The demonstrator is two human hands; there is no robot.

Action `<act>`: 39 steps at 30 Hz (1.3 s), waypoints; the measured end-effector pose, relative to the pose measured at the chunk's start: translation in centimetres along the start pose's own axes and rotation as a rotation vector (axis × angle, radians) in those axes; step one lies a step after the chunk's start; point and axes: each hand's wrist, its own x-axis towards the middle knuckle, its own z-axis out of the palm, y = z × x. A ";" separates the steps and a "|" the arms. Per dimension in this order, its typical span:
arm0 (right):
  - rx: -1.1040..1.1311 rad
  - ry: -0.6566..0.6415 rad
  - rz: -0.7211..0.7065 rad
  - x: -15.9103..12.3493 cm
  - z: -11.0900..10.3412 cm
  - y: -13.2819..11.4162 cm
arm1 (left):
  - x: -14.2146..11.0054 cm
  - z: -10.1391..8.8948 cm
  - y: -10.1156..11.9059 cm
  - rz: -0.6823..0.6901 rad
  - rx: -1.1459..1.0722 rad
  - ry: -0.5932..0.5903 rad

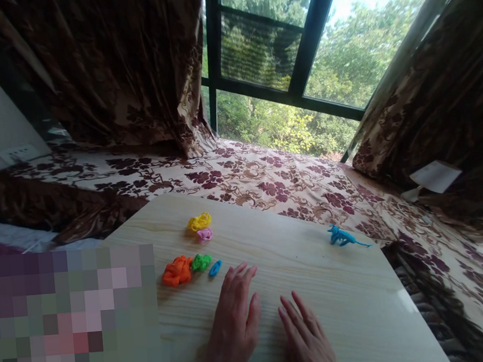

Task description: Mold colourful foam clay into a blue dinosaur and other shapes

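Observation:
My left hand (237, 309) rests above the pale wooden table with its fingers stretched out, holding nothing. Closest to its fingertips lies a small blue loop-shaped piece (215, 268). Beside that piece are a green crumpled lump (201, 262) and a larger orange lump (177, 270), which look like soft strands or clay; I cannot tell which. Farther back, a yellow lump (199, 222) touches a small pink lump (204, 235). My right hand (306, 332) lies flat at the near middle, fingers extended and nothing in them. A blue animal figure (343, 236) with a long thin tail stands at the far right.
The wooden table (271, 240) borders a flower-patterned cloth ledge (257, 174) under a dark-framed window. Brown curtains (131, 56) hang on both sides. A white flat object (436, 177) sits on the right. The lower left corner is pixelated, hiding what is there.

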 end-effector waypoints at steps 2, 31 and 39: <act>0.021 -0.035 0.064 3.3 -0.2 0.0 | 0.0 0.0 0.0 -0.002 0.005 0.008; -0.023 -0.062 0.254 2.7 -2.4 2.6 | 0.0 -0.3 0.4 0.017 0.040 0.020; -0.129 0.078 -0.004 -3.3 0.3 -0.6 | -0.1 -0.2 0.5 0.020 0.050 -0.001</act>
